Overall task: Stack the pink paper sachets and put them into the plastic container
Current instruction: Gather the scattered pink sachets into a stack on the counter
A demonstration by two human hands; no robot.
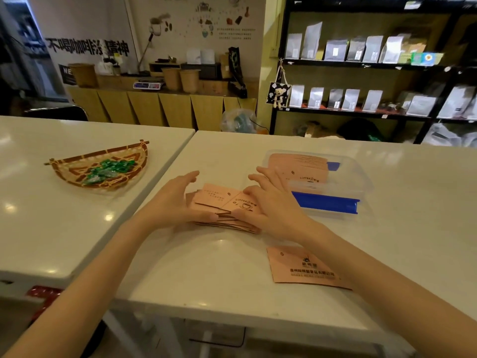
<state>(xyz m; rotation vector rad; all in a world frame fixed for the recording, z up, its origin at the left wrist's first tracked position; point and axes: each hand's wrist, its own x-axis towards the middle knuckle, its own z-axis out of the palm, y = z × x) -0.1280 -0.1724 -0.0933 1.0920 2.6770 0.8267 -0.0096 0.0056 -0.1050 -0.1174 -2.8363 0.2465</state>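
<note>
Nearest the body: one loose pink sachet lies flat on the white surface, close to the near edge, under the right forearm and well apart from the rest. Not yet gathered.

Next out: the fanned pile of pink sachets, resting on the surface, edges splayed toward the near side, top sheet skewed. Left hand cups the pile's left side, thumb touching its near edge, fingers spread and lifted above the far corner. Right hand lies on the pile's right side, palm down, fingers extended. Neither grip is closed; both hands are open, pressing and bracketing the pile rather than pinching it.

Judged step: squaring the pile. To do it well, push both palms inward evenly so the splayed lower sheets slide under the top one, then tap the long edge on the surface to align. Fetch the loose sachet before lifting, or it means a second trip. Thin paper will likely slip and fan again if held only from above; pinch top and bottom together.

Just beyond the right hand: the clear plastic container, open, blue clasps, already holding some pink sachets laid flat. Lay the new stack in the same orientation.

Far left, on the neighbouring surface: woven basket of green sweets, not involved.
</note>
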